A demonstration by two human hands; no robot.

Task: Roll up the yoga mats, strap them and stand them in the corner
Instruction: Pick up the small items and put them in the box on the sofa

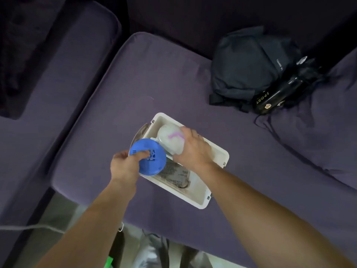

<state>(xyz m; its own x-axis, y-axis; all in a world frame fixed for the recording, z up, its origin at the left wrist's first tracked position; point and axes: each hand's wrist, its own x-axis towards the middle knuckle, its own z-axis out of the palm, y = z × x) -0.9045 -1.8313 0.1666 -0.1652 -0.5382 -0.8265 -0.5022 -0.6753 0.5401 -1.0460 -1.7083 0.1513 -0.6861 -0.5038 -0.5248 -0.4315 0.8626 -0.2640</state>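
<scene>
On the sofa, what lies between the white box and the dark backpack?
Nothing. The head view shows only bare purple sofa cushion running between the white box and the dark backpack.

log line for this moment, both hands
left hand: holds round blue plastic disc | right hand: grips whitish rounded object with pink mark | both over open white plastic box on purple sofa cushion | yoga mats: not in view

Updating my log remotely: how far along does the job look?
Done: nothing visible; no mat or strap is in view. In hand: the left hand holds a blue round plastic disc and the right hand grips a pale rounded container with a pink mark, over a white rectangular plastic box on a purple sofa cushion. Left: apparently rolling, strapping, standing.
</scene>
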